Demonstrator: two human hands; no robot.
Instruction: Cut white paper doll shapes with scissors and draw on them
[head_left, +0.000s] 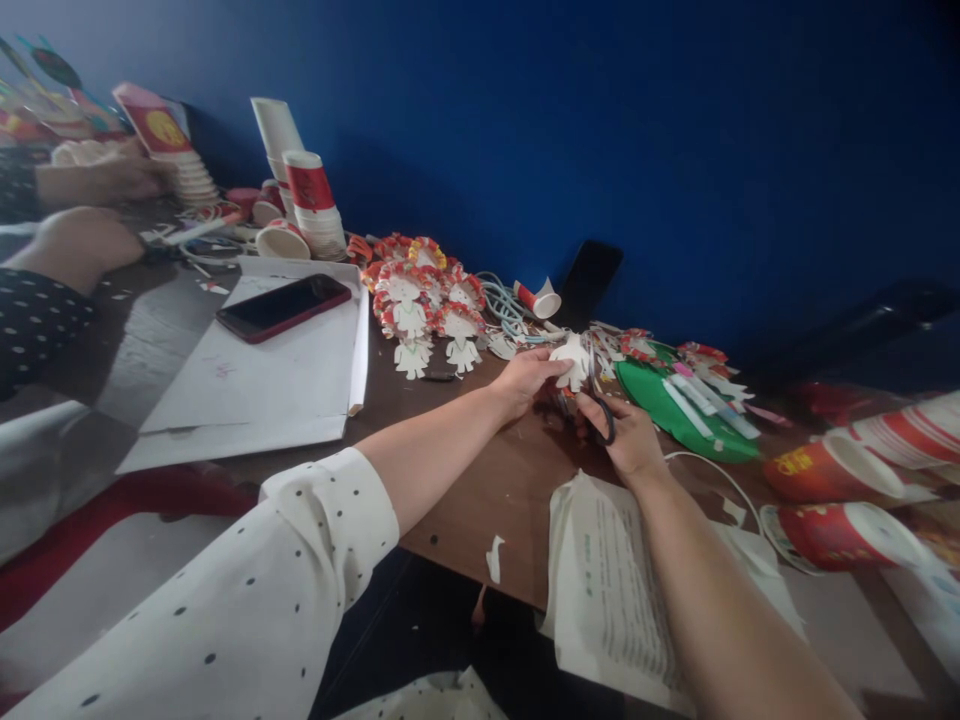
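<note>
In my left hand [531, 380] is a white paper cutout [571, 362], pinched between thumb and fingers above the brown table [480, 480]. The fingers of my right hand [626, 435] are closed through the dark handles of a pair of scissors [604, 420]. The scissors' blades point up and away, right beside the cutout's edge; whether they touch the paper I cannot tell. Left of my left hand lies a pile of finished-looking paper dolls [409, 310], white figures with red and orange curly trim.
A phone [285, 305] rests on a white box lid [247, 390]. Stacked paper cups [311, 190] stand behind it, and more cups [832, 468] lie at right. Markers [697, 395] sit on a green sheet [652, 400]. A paper bag [604, 580] overhangs the near edge. Another person's hands [90, 240] are at far left.
</note>
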